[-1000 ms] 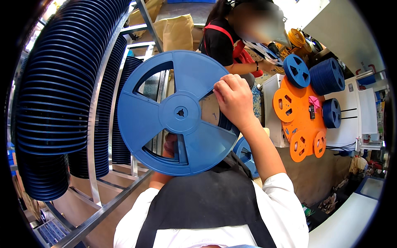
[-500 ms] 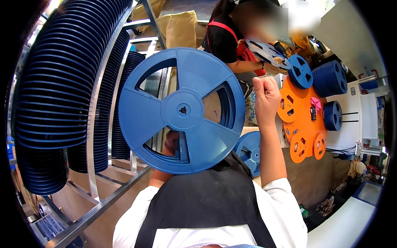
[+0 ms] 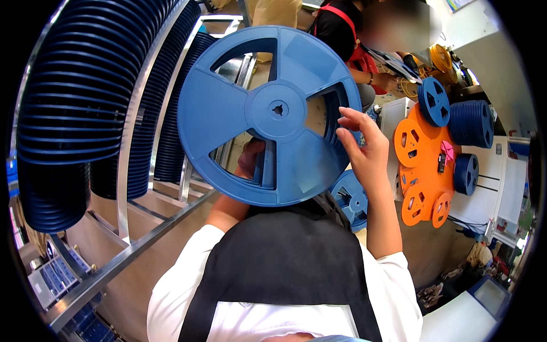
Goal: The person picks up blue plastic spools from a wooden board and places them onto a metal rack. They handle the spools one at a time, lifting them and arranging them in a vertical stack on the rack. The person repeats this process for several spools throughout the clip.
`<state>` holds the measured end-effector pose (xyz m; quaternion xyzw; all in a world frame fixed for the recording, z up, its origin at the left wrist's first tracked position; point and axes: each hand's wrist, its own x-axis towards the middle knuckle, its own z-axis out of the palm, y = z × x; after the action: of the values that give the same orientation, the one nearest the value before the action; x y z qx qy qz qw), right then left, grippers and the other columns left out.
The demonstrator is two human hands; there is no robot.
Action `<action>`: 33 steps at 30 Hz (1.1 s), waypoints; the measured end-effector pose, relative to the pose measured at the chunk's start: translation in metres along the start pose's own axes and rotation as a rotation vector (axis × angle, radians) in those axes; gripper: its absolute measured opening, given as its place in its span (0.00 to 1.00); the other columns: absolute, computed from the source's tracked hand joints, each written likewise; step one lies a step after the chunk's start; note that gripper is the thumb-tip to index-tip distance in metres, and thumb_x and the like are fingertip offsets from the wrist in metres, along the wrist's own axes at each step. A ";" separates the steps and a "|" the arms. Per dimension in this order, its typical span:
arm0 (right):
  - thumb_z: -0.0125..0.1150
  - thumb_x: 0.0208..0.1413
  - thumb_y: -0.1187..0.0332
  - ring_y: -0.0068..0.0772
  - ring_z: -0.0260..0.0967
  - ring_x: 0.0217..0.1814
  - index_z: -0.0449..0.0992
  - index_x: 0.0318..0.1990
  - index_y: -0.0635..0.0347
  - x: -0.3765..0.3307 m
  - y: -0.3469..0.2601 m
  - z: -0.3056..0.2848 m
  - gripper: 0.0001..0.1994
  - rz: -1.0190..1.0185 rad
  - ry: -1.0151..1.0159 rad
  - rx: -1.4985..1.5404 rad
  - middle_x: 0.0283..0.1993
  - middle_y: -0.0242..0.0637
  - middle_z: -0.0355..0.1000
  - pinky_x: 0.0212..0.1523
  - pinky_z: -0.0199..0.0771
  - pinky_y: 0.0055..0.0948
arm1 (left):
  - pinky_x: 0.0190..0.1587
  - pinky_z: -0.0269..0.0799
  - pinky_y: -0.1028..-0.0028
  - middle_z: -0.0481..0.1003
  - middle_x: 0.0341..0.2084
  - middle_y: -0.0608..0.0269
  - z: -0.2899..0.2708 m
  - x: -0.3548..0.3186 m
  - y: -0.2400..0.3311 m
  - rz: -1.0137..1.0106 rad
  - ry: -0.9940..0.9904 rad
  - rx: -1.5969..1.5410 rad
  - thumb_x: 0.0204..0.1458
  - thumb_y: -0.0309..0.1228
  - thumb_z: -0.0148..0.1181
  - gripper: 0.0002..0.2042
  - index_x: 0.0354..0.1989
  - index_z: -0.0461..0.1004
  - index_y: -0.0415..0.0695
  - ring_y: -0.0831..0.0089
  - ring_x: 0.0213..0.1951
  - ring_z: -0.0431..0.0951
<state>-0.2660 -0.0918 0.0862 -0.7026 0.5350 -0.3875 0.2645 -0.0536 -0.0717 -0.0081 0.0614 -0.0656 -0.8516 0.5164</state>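
A large blue plastic reel (image 3: 219,111) hangs in front of my chest, its flat face toward me. Several layered rims show through its cut-out windows, which looks like a stack of reels. My left hand (image 3: 249,158) grips it through the lower left window; some of its fingers are hidden behind the plastic. At the reel's right edge, my right hand (image 3: 367,149) is raised with thumb and fingers apart and nothing between them. Whether its fingertips touch the rim I cannot tell. Behind, lower right, another blue reel (image 3: 358,202) is partly covered.
A metal rack (image 3: 137,119) on the left carries long rows of dark blue reels (image 3: 74,85). To the right, an orange table (image 3: 424,179) bears orange reels (image 3: 414,142) and blue reels (image 3: 434,102). A co-worker (image 3: 336,28) stands at the far side, handling a reel.
My right hand has opened from a fist and come closer to the reel's right edge. In the picture, the held reel sits higher and further right.
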 end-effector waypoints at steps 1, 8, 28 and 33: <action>0.67 0.48 0.74 0.33 0.75 0.43 0.75 0.50 0.57 -0.003 -0.004 0.002 0.19 -0.015 -0.018 -0.008 0.40 0.38 0.75 0.43 0.73 0.28 | 0.56 0.72 0.58 0.71 0.53 0.50 -0.003 0.000 0.000 -0.006 0.053 -0.009 0.41 0.38 0.67 0.36 0.61 0.63 0.42 0.60 0.52 0.75; 0.68 0.48 0.75 0.34 0.75 0.46 0.70 0.58 0.55 -0.001 -0.013 0.023 0.27 -0.016 -0.080 -0.028 0.43 0.40 0.76 0.46 0.75 0.32 | 0.60 0.69 0.57 0.71 0.54 0.51 -0.011 0.004 0.002 -0.001 0.083 -0.072 0.37 0.35 0.69 0.38 0.62 0.63 0.45 0.58 0.55 0.74; 0.76 0.35 0.54 0.39 0.64 0.42 0.63 0.65 0.37 0.021 -0.033 0.071 0.44 0.003 -0.535 -0.018 0.42 0.38 0.61 0.44 0.69 0.35 | 0.63 0.65 0.56 0.67 0.60 0.54 -0.005 -0.018 0.022 0.113 0.162 -0.083 0.40 0.33 0.66 0.39 0.65 0.60 0.47 0.57 0.60 0.68; 0.57 0.58 0.73 0.33 0.64 0.34 0.73 0.59 0.39 0.023 -0.031 0.079 0.22 -0.100 -0.357 -0.024 0.34 0.35 0.62 0.38 0.68 0.26 | 0.64 0.65 0.59 0.69 0.58 0.56 -0.014 -0.022 0.023 0.109 0.085 -0.126 0.43 0.33 0.65 0.36 0.65 0.62 0.47 0.60 0.59 0.70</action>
<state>-0.1808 -0.1083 0.0718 -0.7890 0.4486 -0.2629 0.3273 -0.0210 -0.0632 -0.0171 0.0615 0.0069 -0.8212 0.5672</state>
